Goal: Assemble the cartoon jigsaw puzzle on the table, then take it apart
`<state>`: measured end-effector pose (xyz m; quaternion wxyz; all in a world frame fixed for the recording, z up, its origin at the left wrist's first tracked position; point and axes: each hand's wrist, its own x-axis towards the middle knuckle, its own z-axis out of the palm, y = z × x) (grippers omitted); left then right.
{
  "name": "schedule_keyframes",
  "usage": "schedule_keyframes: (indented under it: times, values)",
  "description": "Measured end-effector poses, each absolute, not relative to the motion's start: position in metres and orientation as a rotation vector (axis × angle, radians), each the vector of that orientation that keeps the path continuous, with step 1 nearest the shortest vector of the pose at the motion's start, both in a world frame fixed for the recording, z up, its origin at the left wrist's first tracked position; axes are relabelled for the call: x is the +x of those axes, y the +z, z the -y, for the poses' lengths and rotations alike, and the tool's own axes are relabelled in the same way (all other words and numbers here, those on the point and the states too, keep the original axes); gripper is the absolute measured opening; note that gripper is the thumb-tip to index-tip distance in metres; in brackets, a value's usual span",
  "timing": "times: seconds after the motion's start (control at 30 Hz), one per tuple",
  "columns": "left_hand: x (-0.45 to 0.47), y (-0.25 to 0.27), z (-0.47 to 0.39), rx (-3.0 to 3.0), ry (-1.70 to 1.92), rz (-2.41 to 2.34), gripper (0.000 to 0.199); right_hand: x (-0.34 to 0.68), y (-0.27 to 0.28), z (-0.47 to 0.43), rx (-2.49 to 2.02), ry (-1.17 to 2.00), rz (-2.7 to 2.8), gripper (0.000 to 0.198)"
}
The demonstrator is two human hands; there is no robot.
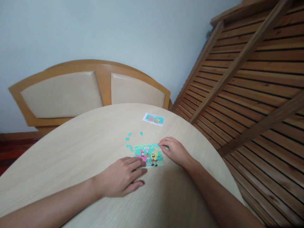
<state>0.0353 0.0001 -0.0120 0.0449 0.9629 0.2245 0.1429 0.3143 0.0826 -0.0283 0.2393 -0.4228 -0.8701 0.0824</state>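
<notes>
A jigsaw puzzle [152, 157] with cartoon figures on a teal background lies on the table, mostly assembled. Gaps show along its upper right part. My left hand [125, 175] rests with fingers spread over the puzzle's lower left corner and the table in front of it. At the upper right corner, my right hand [172, 148] has thumb and fingers pinched together. A bit of teal shows between them, seemingly a puzzle piece [167, 148], largely hidden by the fingers. Several loose teal pieces [127, 139] lie beyond the puzzle's upper left, with a paler piece [155, 133] behind it.
A printed picture card [154, 119] with similar figures lies farther back on the round wooden table [78, 152]. Behind the table stands a padded headboard [64, 91] against a pale wall. A slatted wooden frame [249, 79] leans along the right side.
</notes>
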Motion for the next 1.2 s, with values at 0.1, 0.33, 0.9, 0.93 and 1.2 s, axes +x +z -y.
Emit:
schedule_keyframes:
  times: [0.1, 0.33, 0.9, 0.93, 1.2]
  values:
    - [0.035, -0.012, 0.0, 2.944, 0.426, -0.688, 0.032, 0.318, -0.023, -0.082, -1.134, 0.248, 2.42, 0.018]
    - [0.036, -0.011, 0.0, 2.944, 0.447, -0.673, 0.031, 0.353, -0.006, -0.084, -1.495, 0.258, 2.209, 0.017]
    - [0.035, -0.012, 0.0, 2.939, 0.447, -0.677, 0.032, 0.342, -0.006, -0.077, -1.57, 0.403, 2.3, 0.016]
    - [0.035, -0.012, 0.0, 2.94, 0.437, -0.678, 0.032, 0.341, -0.007, -0.077, -1.525, 0.417, 2.315, 0.016]
    - [0.036, -0.011, 0.0, 2.932, 0.461, -0.675, 0.031, 0.341, -0.011, -0.077, -1.401, 0.518, 2.303, 0.021]
